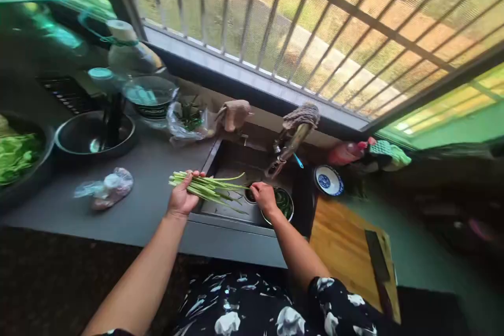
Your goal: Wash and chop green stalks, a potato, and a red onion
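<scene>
Near the middle of the frame, I see my left hand [181,197] wrapped around the cut ends of a bundle of long green stalks [208,188], which looks like garlic chives, held level over the left edge of a dark sink [232,164]. My right hand [264,197] sits just right of centre, fingers pinched on the leafy tips of the same bundle, right above a small steel bowl [284,205] that holds green scraps inside the sink. A faucet [289,149] with a cloth draped on it leans over the basin from behind.

On the grey counter [149,205], left of centre, lies a knotted clear plastic bag [105,188]. Farther left, at the frame's edge, a dark bowl of leafy greens [18,155] stands beside an empty steel pan [94,135]. Right of the sink sits a blue-and-white dish [328,180], and at lower right a wooden cutting board [342,244] carries a cleaver [378,260]. A barred window [315,21] fills the top of the frame.
</scene>
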### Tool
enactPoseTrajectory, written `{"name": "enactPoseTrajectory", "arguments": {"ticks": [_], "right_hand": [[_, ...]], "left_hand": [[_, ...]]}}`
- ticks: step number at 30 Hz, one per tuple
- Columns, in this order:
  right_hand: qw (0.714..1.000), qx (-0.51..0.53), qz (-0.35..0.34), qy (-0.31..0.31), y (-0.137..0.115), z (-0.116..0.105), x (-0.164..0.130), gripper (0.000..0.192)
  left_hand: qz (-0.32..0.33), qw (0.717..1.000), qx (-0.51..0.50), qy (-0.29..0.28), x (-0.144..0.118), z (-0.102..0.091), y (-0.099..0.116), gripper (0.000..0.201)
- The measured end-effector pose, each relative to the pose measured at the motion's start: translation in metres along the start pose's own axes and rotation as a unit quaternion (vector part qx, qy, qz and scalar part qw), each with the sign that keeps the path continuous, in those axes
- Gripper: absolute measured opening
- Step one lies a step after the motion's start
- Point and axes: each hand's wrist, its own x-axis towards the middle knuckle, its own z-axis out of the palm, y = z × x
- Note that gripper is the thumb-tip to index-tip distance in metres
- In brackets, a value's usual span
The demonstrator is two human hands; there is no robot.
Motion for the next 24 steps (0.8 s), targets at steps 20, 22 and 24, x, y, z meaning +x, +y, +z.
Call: {"name": "enactPoseTrajectory", "arguments": {"ticks": [20, 22, 24], "right_hand": [[0.815, -0.129, 0.542, 0.158, 0.249, -0.19, -0.284, 0.036], [0.751, -0.151, 0.633, 0.111, 0.289, -0.216, -0.324, 0.039], [0.726, -0.143, 0.669, 0.073, 0.32, -0.229, -0.355, 0.039]], "left_hand": [[0.029, 0.597, 0.718, -0.355, -0.113, 0.154, -0.295, 0.027], [0.036, 0.578, 0.731, -0.36, -0.132, 0.159, -0.348, 0.025], [0.032, 0.574, 0.74, -0.348, -0.149, 0.163, -0.405, 0.022]]}}
